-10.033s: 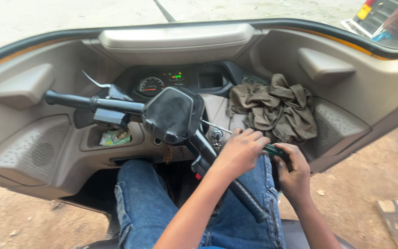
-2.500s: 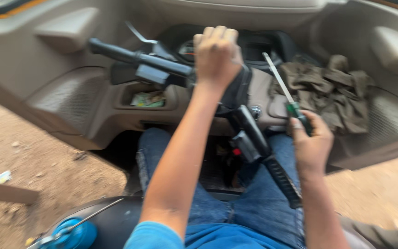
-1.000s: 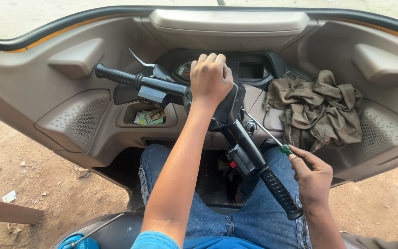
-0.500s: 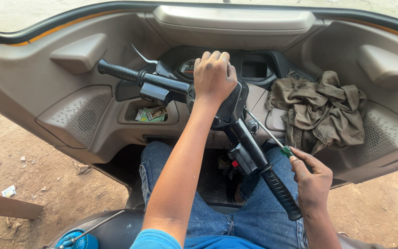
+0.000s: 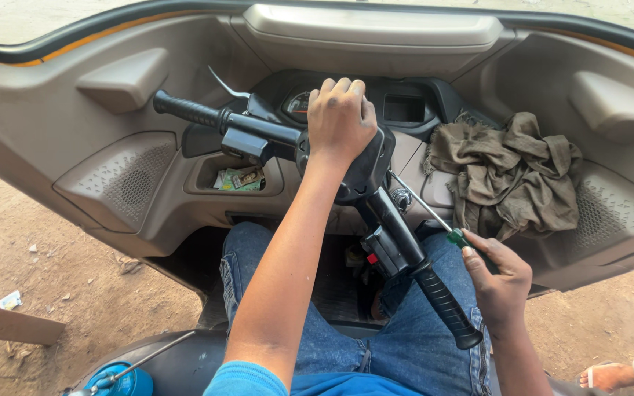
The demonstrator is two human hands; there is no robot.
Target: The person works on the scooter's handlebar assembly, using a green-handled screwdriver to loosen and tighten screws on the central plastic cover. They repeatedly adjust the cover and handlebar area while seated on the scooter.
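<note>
The fingers of the left hand (image 5: 341, 117) are curled over the black plastic centre housing of the handlebar (image 5: 365, 165), gripping it from above. The right hand (image 5: 499, 282) is clenched around the green handle of a slim metal screwdriver (image 5: 434, 218), whose shaft is angled up towards the grey dashboard (image 5: 111, 169). A crumpled olive-brown cloth (image 5: 511, 176) is seen lying on the dashboard, just right of the screwdriver. Blue jeans (image 5: 405, 345) are seen below.

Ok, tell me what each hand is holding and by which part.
The right hand holds a screwdriver by its green handle. The left hand grips the black centre cover of the handlebar from above.
</note>
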